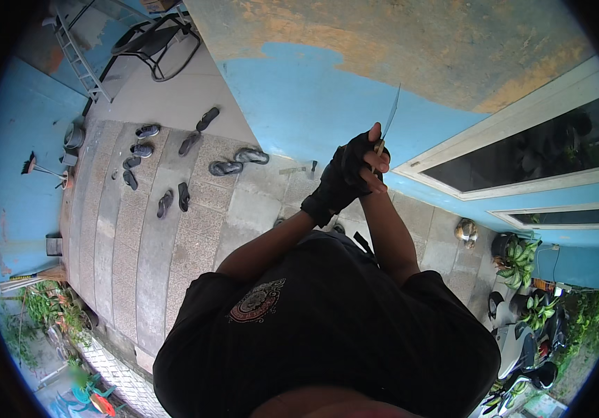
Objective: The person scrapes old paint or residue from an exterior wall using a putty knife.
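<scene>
My left hand (pixel 345 167), in a black fingerless glove, is closed at the handle of a putty knife (pixel 391 115). Its thin blade points up and away toward the wall and shows nearly edge-on. Against the left hand, my right hand (pixel 376 182) is closed on the same handle, largely covered by the glove. Beyond the hands stands a light-blue wall (pixel 299 90), its upper part bare and patchy with brown stains. The blade overlaps the wall in this view; whether it touches cannot be told.
Sandals and shoes (pixel 164 203) lie about the tiled floor at left. A small long tool (pixel 299 169) rests near the wall base. White-framed windows (pixel 453 184) are at right, with potted plants (pixel 517 259) and a motorbike (pixel 515 348). A ladder (pixel 76 56) and black-framed chair (pixel 157 42) stand far left.
</scene>
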Tool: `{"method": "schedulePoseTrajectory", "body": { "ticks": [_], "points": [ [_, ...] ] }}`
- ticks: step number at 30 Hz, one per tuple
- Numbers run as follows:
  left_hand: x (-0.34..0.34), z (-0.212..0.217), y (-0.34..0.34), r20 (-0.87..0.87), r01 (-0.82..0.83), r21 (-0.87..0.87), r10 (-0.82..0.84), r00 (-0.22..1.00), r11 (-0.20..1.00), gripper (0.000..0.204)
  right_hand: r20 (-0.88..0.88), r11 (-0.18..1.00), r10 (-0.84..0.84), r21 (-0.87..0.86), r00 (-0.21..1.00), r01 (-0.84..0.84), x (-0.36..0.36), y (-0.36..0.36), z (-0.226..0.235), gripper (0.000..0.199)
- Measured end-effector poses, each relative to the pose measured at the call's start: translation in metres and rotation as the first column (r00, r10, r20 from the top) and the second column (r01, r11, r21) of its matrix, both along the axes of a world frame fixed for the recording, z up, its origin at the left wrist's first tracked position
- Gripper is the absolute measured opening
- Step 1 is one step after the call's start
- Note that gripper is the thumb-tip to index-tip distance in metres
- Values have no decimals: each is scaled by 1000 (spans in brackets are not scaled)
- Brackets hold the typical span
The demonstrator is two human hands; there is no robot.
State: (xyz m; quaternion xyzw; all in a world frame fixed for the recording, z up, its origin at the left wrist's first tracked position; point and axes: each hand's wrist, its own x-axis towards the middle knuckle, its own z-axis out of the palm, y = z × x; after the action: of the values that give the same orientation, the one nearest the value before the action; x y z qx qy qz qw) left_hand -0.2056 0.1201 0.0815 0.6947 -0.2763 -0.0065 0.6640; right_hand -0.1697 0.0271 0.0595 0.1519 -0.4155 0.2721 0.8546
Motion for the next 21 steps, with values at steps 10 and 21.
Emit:
{"method": "schedulePoseTrajectory", "body": {
  "ticks": [10, 21],
  "points": [
    [-19, -12, -74, -362, 167, -319, -283, 888, 933, 46, -594, 908, -311, -415, 742, 48, -29, -74, 10, 61],
    [-39, -23, -121, -567, 62, -790, -766, 304, 610, 55, -776, 772, -623, -630, -103, 82, -36, -117, -18, 27]
  ]
}}
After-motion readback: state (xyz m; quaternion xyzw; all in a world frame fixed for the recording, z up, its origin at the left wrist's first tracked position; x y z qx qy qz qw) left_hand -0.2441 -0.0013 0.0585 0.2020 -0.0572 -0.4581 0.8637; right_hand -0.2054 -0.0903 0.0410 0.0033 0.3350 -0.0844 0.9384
